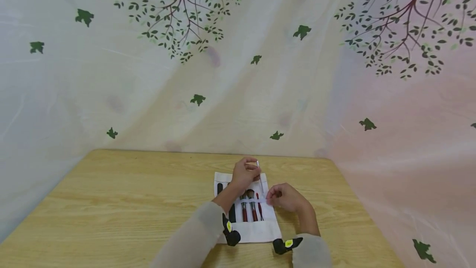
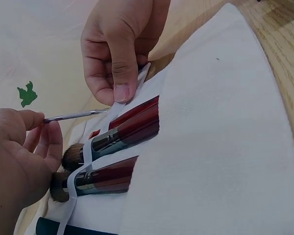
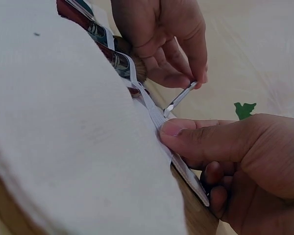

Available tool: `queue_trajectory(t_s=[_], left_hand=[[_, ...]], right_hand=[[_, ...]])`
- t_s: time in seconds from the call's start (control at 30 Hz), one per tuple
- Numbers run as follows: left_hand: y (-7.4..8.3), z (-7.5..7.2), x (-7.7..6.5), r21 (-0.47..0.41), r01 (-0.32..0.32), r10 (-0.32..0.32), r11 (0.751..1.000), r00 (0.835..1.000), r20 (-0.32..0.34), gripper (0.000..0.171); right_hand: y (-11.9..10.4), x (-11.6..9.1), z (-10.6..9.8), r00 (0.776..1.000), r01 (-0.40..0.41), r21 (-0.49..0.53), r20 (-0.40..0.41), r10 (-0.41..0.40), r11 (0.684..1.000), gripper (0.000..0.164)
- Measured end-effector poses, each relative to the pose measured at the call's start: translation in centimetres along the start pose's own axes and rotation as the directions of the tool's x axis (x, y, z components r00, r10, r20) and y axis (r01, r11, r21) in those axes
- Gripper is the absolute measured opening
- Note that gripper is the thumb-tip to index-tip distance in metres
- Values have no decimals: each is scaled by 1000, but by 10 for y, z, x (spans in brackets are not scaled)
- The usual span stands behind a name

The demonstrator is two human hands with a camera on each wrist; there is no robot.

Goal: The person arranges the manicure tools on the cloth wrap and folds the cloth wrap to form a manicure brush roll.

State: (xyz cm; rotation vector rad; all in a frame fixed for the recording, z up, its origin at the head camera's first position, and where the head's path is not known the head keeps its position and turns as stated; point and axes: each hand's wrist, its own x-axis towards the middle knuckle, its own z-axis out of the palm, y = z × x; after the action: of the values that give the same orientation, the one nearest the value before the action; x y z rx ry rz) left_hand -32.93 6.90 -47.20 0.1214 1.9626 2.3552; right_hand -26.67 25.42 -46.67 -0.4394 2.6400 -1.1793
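A white cloth tool roll (image 1: 256,231) lies unfolded on the table. My left hand (image 1: 245,173) pinches a slim silver metal tool (image 2: 73,116) with a textured shaft and flattened tip, over the roll's upper right. That tip is right by the white elastic band (image 3: 154,110). At the roll's right edge, my right hand (image 1: 288,197) pinches the band and the cloth border between thumb and fingers. Two brushes with dark red handles (image 2: 137,125) sit under the band, their lower ends in the pocket. Beside them is a thin red tool (image 1: 259,206).
Further left in the roll stands a dark flat item (image 1: 232,214). The wooden table (image 1: 111,202) extends around the roll. Behind it hangs a pale backdrop (image 1: 230,77) printed with branches and green leaves. Small black devices (image 1: 232,235) are strapped at both wrists.
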Motion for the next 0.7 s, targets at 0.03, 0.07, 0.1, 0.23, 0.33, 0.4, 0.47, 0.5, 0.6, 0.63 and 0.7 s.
queue_trajectory(t_s=[0.03,0.07,0.1,0.23,0.33,0.4,0.47,0.5,0.6,0.63,0.7], left_hand=[[-1,0,0,7,2,-2,1000,1000,7,37],[-2,0,1,15,6,-6,1000,1000,16,37],[-3,0,1,25,13,-13,1000,1000,24,38],[-4,0,0,93,42,-48,995,997,65,40],[-3,0,-1,146,54,-68,988,993,92,40],[-2,0,-2,177,53,-73,983,991,109,41],[-2,0,-2,221,47,-76,974,989,124,41],[-2,-1,-2,242,46,-80,969,988,131,41],[-1,-2,-2,313,46,-97,949,984,149,37],[-2,-2,-2,326,48,-103,944,983,152,36],[-2,-4,-2,360,48,-114,932,980,163,34]], right_hand=[[1,0,0,1000,3,2,0,-3,1000,11],[1,0,0,1000,8,6,-1,-8,1000,11],[1,0,0,1000,13,12,-2,-13,1000,10],[2,0,0,999,37,27,1,-37,999,8],[1,0,0,999,36,23,3,-36,999,8],[1,0,-1,999,32,23,4,-32,999,9],[1,-1,-1,1000,30,27,4,-30,999,9],[1,0,-1,999,32,27,4,-32,999,9],[1,0,-1,999,39,26,9,-40,999,6],[1,0,-1,999,39,28,10,-39,999,5],[1,0,-1,999,36,25,12,-37,999,3]])
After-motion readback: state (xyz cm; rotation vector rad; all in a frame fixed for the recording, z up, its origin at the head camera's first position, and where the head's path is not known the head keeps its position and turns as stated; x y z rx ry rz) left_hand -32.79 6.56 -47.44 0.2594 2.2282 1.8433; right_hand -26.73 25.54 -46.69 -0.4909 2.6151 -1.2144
